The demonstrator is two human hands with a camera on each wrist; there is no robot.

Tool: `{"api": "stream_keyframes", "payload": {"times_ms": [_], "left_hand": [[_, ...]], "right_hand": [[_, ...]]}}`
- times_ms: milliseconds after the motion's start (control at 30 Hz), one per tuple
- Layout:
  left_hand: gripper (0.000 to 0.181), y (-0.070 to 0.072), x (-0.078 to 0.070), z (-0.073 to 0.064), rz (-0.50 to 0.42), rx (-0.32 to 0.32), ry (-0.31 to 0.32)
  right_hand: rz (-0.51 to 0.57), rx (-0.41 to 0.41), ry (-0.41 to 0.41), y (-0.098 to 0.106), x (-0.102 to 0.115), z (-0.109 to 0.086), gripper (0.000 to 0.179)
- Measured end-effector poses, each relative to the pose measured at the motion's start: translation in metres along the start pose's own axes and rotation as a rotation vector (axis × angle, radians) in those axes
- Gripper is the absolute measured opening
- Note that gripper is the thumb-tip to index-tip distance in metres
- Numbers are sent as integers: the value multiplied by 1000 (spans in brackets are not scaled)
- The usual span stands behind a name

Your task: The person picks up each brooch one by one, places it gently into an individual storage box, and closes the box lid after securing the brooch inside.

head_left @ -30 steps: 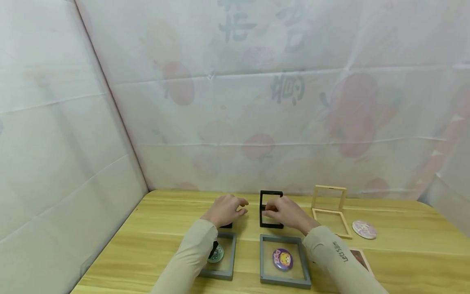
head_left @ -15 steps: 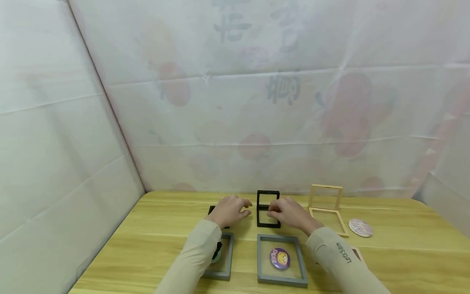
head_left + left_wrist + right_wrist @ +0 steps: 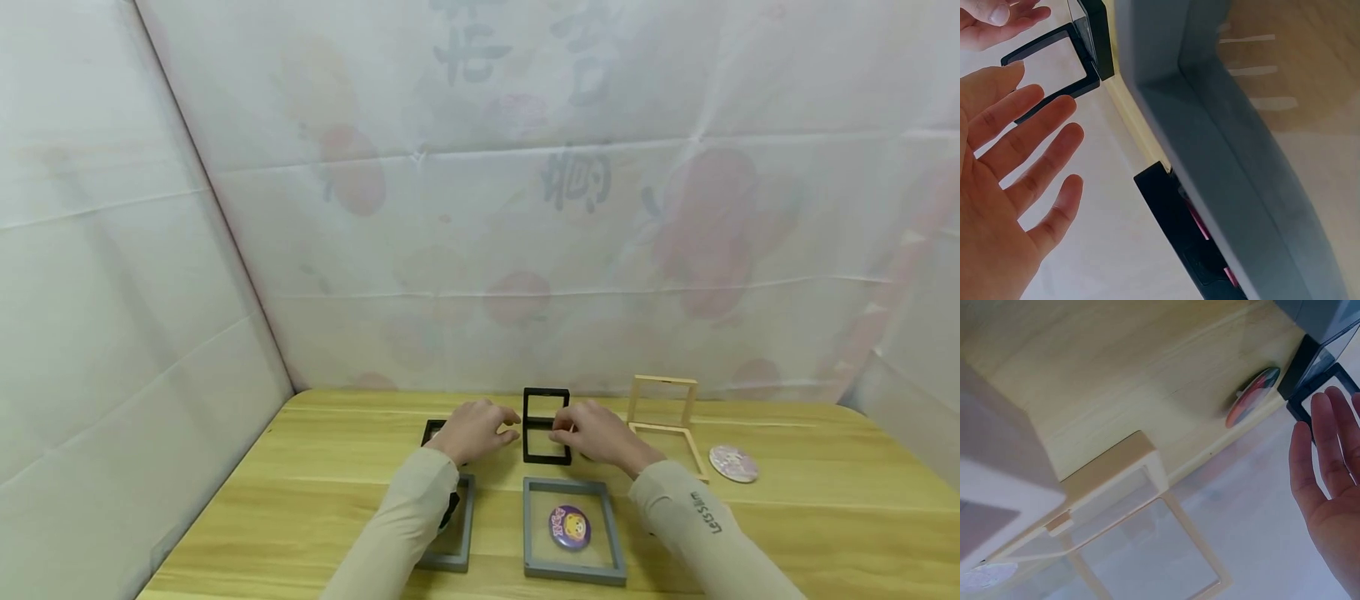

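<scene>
An open black square frame stands unfolded near the back of the table, its lid upright and a clear film in its window. My left hand hovers just left of it with fingers relaxed and slightly spread, holding nothing; the left wrist view shows these fingers apart. On the frame's right side my right hand reaches over its edge with loosely bent fingers. In the right wrist view the right hand holds nothing that shows; its thumb is out of view, and I cannot tell whether it touches the frame.
Another black frame lies partly behind my left hand. Two grey frames sit in front; the right one bears a purple badge. At right are an open wooden-coloured frame and a pale round badge. A reddish badge shows near my right hand.
My left hand has moved right, closer to the unfolded black frame. My right hand has drawn a little to the right across that frame. The head view has turned slightly.
</scene>
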State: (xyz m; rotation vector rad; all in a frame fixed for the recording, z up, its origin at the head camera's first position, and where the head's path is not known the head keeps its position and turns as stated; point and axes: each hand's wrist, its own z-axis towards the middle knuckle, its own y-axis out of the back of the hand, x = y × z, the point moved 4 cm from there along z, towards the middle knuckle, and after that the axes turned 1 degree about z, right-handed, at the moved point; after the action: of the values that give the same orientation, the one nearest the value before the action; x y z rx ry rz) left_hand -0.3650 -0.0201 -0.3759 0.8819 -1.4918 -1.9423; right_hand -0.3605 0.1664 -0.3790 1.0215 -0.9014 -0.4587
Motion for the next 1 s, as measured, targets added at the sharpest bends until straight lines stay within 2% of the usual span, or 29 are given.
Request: {"api": "stream_keyframes", "payload": {"times_ms": [167,333,567,733,1000], "left_hand": [[25,0,-1,-1,5,18,-14],[23,-2,1,-3,17,55,3],[24,-4,-1,-1,19,66,-1],[20,-5,-3,1,12,72,1],[17,-6,-2,-1,2,87,10]], "right_hand": [[-5,-11,-19,0,-5,-3,9],[14,-9,-28,-2,-7,-6,9],[10,7,-31,2,-5,-8,9],[32,26,-62,6,-3,-9,8],[97,62,-58,9,-4,-11,11]]}}
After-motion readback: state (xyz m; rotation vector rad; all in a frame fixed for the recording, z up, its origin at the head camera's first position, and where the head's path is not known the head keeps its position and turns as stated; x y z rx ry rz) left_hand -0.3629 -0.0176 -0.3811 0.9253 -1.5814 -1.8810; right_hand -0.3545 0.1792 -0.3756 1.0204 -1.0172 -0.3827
